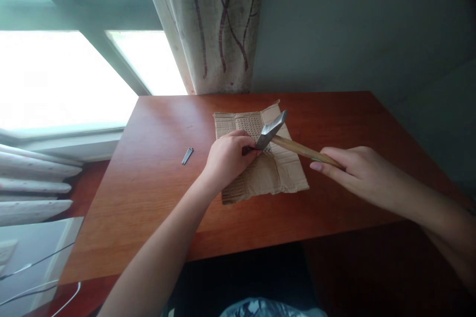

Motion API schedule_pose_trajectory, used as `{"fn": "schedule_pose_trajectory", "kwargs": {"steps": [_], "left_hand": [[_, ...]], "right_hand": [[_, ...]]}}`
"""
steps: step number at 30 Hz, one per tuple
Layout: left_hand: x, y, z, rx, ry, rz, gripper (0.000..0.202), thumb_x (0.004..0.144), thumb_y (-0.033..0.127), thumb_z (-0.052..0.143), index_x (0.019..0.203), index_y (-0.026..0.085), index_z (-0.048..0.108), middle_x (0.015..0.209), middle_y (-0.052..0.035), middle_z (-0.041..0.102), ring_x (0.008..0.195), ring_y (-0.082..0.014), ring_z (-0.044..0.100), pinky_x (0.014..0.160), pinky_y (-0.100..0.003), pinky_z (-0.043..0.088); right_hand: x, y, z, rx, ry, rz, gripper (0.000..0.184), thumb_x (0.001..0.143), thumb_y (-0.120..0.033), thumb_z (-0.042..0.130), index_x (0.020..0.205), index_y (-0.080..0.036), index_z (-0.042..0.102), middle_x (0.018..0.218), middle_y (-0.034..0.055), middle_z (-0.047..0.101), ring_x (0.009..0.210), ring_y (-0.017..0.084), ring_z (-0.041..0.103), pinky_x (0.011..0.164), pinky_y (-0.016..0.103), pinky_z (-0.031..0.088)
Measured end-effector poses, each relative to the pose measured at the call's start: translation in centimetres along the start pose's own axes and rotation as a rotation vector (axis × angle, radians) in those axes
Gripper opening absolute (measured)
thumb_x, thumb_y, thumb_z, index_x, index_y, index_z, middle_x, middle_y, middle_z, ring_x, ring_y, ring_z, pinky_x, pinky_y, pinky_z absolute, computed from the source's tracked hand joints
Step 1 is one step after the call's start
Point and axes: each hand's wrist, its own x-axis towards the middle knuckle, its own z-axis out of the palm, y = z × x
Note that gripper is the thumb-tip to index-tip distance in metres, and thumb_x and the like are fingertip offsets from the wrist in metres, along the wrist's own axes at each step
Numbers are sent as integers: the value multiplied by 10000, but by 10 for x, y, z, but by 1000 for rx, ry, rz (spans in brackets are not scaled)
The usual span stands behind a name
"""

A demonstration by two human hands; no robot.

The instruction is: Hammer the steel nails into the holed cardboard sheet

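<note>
My right hand (344,166) is wrapped round the wooden handle of a hammer (297,148), whose metal head slants up over the middle of a piece of cardboard (293,173). Just left of that head, my left hand (230,156) rests on the cardboard with its fingers pinched together. A small dark shape shows at those fingertips, too hidden to name. Beyond the left hand, a patch of small holes or dots (250,126) covers part of the cardboard. To the left, several nails (188,156) lie side by side on the table.
The reddish-brown wooden table (148,198) carries the cardboard and the nails. Behind it hangs a patterned curtain (223,25) next to a grey wall (334,29). Bright window panes (55,74) are at the left, and cables (37,262) run low beside the table's left edge.
</note>
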Motion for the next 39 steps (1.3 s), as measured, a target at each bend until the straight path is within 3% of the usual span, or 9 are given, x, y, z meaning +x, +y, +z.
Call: {"fn": "schedule_pose_trajectory", "kwargs": {"steps": [24, 29, 35, 39], "left_hand": [[0, -1, -3, -16, -13, 22, 91, 805, 310, 770, 844, 228, 762, 942, -12, 703, 740, -146, 618, 656, -275, 449], [1, -2, -4, -3, -15, 13, 90, 795, 310, 776, 828, 228, 758, 960, -15, 707, 741, -151, 619, 656, -276, 457], [0, -4, -2, -41, 3, 18, 136, 806, 324, 774, 917, 245, 776, 984, -18, 720, 756, -152, 648, 699, -286, 493], [0, -5, -2, -33, -4, 21, 142, 814, 324, 767, 928, 240, 776, 998, -27, 723, 792, -165, 661, 707, -290, 503]], "right_hand": [[1, -4, -4, 10, 24, 2, 484, 961, -621, 472, 676, -230, 494, 525, -33, 467, 472, 132, 440, 510, 283, 296], [3, -3, -1, 15, 3, -15, 471, 971, -617, 455, 709, -231, 514, 566, -24, 508, 518, 141, 488, 530, 285, 310], [-2, -1, -9, 14, 100, 17, 504, 951, -630, 488, 650, -227, 448, 502, -42, 401, 446, 116, 397, 486, 284, 264], [-4, 7, -7, 75, 278, 58, 484, 934, -633, 520, 672, -233, 448, 535, -37, 376, 479, 122, 377, 487, 293, 264]]}}
